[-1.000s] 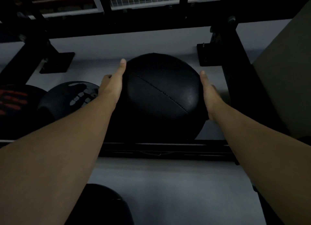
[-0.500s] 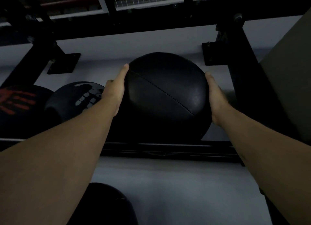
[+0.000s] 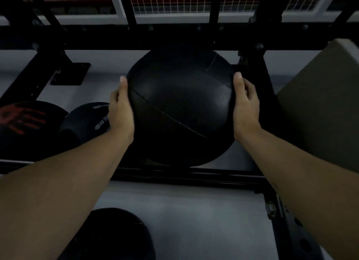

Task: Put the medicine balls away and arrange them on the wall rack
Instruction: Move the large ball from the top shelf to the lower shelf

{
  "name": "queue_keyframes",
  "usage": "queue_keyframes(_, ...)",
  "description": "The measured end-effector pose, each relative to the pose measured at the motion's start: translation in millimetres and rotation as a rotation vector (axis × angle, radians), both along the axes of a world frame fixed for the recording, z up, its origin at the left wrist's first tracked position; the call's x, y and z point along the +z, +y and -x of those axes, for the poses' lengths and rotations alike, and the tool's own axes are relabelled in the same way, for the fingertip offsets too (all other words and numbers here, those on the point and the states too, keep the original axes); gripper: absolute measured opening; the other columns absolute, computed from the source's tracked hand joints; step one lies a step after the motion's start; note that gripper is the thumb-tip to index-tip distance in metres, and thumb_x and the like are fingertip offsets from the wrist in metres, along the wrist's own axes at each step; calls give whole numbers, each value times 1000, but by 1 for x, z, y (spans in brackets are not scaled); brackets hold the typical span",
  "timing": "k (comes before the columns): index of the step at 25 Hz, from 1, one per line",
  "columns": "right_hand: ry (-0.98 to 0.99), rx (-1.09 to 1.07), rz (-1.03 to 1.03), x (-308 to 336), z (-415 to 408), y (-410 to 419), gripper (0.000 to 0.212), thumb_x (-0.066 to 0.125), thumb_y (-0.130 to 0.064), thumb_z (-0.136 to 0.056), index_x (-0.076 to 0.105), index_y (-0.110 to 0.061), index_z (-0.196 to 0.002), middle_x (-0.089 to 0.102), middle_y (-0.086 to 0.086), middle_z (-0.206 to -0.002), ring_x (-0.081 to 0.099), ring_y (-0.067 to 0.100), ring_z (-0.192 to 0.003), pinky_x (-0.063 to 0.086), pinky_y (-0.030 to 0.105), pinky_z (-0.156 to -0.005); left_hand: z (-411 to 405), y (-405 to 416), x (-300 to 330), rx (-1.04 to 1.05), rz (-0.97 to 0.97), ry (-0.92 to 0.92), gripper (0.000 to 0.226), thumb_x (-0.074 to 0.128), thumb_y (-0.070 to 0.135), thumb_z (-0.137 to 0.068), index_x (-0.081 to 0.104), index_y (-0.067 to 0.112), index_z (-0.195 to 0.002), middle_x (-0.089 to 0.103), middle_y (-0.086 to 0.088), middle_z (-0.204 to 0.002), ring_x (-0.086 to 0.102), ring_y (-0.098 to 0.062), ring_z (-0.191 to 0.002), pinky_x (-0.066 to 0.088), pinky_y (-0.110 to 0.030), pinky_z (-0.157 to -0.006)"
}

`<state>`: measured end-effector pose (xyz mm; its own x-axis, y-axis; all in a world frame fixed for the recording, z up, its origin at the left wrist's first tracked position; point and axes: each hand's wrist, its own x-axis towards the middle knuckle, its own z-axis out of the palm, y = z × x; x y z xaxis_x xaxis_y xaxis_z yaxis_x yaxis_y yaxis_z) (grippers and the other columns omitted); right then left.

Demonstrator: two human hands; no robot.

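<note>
A large black stitched medicine ball (image 3: 180, 108) sits between my two palms at the middle of the black wall rack (image 3: 174, 176). My left hand (image 3: 120, 108) presses flat on its left side, and my right hand (image 3: 245, 104) presses on its right side. The ball's lower part is over the rack's front rail; I cannot tell whether it rests on it. To its left on the same rack level are a smaller black ball with a white handprint (image 3: 87, 120) and a black ball with a red handprint (image 3: 23, 123).
Another black ball (image 3: 116, 234) lies on a lower level, below my left forearm. A black rack upright (image 3: 258, 75) stands close to the right of the held ball. A grey-beige block (image 3: 320, 108) fills the right side. Wire mesh (image 3: 174, 1) runs above.
The held ball has rolled between my hands, its seam swinging lower and a second seam appearing at top right. It has also shifted a little right and deeper, towards the upright.
</note>
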<state>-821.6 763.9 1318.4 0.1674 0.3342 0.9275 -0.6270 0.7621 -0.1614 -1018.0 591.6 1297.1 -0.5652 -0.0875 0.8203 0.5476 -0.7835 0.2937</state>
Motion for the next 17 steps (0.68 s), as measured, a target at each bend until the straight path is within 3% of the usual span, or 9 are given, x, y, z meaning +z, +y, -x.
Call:
queue_keyframes(3,50,-16,42,-2,-25,-26,84,53,-83,-77,60,-33,-144,62,-1,-144,60,18,-132,49,44,-115,-31,-35,13,76,-10,59,89,49,88,-69,73,30,-133,75,0,-134,69,-22,-126,52,-45,-115)
queue_keyframes(5,89,-9,56,-10,-41,-39,87,52,-83,-75,60,-31,-143,63,-1,-141,62,16,-128,51,42,-113,-52,-54,15,142,-10,97,73,48,84,-80,73,33,-126,74,6,-129,68,-16,-123,50,-42,-116)
queue_keyframes(10,126,-7,83,-31,-95,-76,82,52,-82,-77,61,-32,-141,68,-4,-136,65,14,-124,54,43,-110,-107,-88,0,114,28,108,46,52,72,-96,67,37,-120,72,7,-129,67,-14,-122,51,-41,-115)
queue_keyframes(13,93,-31,86,-49,-127,-89,81,51,-81,-80,59,-33,-144,64,-1,-141,63,17,-128,53,46,-111,-136,-99,-18,107,30,86,39,52,71,-96,67,40,-113,72,7,-126,67,-14,-120,52,-36,-110)
queue_keyframes(17,46,-54,96,-87,-168,-102,70,51,-77,-85,61,-34,-140,65,-1,-138,64,15,-124,54,44,-109,-172,-108,-62,47,60,34,51,51,72,-96,69,34,-125,73,4,-127,68,-13,-117,54,-32,-102)
